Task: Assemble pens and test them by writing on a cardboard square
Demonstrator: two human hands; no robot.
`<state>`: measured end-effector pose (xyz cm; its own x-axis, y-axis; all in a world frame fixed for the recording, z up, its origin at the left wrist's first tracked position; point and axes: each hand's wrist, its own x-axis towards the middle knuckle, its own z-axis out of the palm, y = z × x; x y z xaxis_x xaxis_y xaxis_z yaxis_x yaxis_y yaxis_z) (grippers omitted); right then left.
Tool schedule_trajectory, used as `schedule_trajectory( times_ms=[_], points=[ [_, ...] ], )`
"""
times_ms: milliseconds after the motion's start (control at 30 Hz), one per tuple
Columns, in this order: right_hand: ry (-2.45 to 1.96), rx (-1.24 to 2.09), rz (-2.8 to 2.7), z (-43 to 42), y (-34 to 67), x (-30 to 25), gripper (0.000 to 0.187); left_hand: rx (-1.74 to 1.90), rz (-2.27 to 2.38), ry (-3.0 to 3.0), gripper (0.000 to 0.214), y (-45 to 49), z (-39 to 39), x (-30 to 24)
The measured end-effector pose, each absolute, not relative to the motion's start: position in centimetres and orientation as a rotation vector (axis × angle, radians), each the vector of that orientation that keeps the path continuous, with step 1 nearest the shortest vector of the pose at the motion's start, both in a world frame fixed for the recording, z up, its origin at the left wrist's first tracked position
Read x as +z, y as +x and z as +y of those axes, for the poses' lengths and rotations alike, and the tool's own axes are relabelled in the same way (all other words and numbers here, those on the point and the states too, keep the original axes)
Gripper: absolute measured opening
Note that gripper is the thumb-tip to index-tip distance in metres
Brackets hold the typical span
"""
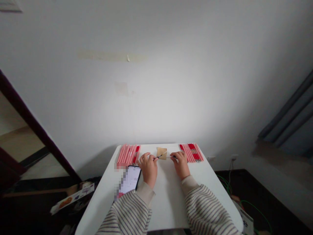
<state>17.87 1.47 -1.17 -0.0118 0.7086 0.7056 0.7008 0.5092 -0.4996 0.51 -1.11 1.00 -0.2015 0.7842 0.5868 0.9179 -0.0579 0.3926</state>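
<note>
My left hand (149,168) is over the middle of the white table (160,209), fingers pinched on a thin dark stick (158,156) that points to the upper right and has a pale end. Facing it, my right hand (182,165) pinches a slim rod (170,156), pale toward the centre and dark near the fingers. The rod and the stick look apart; both are too small to name. Behind them lies a small tan square (161,151). A row of pink and red pens (127,154) is left of my left hand, and a second pen row (192,152) is beside my right hand.
A phone (130,179) with a lit screen lies on the table by my left wrist. The table's far edge meets a pale wall (156,81). Green cables (226,184) run on the floor at right, and a flat printed box (73,198) is at lower left.
</note>
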Motion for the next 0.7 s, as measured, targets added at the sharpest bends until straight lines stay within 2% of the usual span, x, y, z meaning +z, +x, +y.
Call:
schedule_trajectory(
  times_ms=[333, 700],
  points=[
    [-1.240, -0.064, -1.639, 1.76, 18.37, -1.49, 0.026, -1.148, -2.000, -1.867, 0.015, 0.54, -1.13, 1.04],
    [-1.288, -0.063, -1.612, 1.69, 18.52, -1.34, 0.031, -1.129, -2.008, -1.916, 0.013, 0.72, -1.42, 1.48]
  ],
)
